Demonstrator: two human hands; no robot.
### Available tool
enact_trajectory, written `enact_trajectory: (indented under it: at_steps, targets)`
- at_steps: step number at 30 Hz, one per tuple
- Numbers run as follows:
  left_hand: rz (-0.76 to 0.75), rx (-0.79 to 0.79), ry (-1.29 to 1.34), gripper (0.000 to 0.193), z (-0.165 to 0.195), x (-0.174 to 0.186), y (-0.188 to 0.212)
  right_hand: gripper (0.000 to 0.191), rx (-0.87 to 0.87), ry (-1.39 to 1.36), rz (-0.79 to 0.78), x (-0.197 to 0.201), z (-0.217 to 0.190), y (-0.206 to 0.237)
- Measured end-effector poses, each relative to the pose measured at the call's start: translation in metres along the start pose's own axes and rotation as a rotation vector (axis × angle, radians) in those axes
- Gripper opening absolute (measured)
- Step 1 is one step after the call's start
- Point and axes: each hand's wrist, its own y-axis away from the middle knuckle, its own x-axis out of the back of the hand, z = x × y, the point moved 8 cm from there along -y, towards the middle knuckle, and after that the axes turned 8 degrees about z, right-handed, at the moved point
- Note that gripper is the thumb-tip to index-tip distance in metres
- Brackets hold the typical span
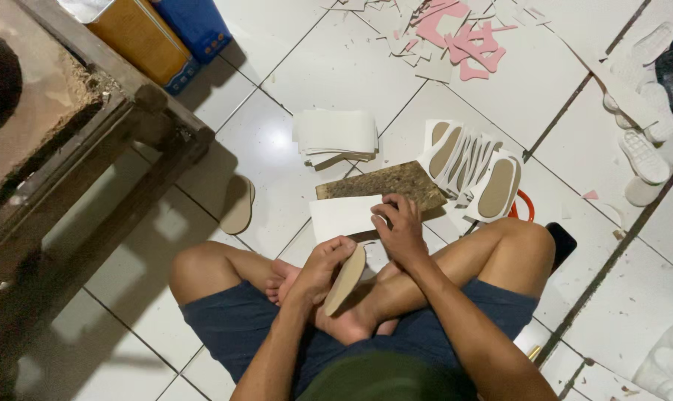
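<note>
Here, left hand (318,271) pinches a tan insole (345,281); right hand (400,229) presses fingers together on white sheet (344,217) atop board (381,186).

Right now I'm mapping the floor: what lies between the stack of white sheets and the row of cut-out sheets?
In the head view, bare white tile separates the stack of white sheets from the row of cut-out sheets.

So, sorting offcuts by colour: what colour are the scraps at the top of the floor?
Pink scraps, mixed with white ones; the head view shows them best.
</note>
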Motion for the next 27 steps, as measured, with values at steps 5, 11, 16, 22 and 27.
enact_trajectory:
  at_steps: [5, 11, 16, 22, 27]
  targets:
    - [0.003, 0.008, -0.01, 0.017, -0.0007, 0.0042, -0.0005, 0.015, -0.003, 0.002, 0.002, 0.0006, -0.0014, -0.0012]
    - [0.011, -0.021, 0.03, 0.016, -0.0008, 0.0048, -0.0025, 0.016, -0.016, -0.009, -0.004, 0.0009, 0.0005, -0.0007]
    - [0.02, -0.044, 0.053, 0.016, -0.0027, 0.0081, -0.0054, 0.017, 0.0, -0.002, -0.002, 0.001, -0.0003, -0.0007]
    - [0.04, -0.054, 0.018, 0.016, -0.0033, 0.0098, -0.0069, 0.016, -0.017, 0.003, -0.009, 0.0001, -0.0001, -0.0002]
    - [0.026, -0.08, -0.005, 0.016, -0.0013, 0.0052, -0.0059, 0.017, -0.022, -0.006, 0.001, 0.0008, -0.0009, -0.0012]
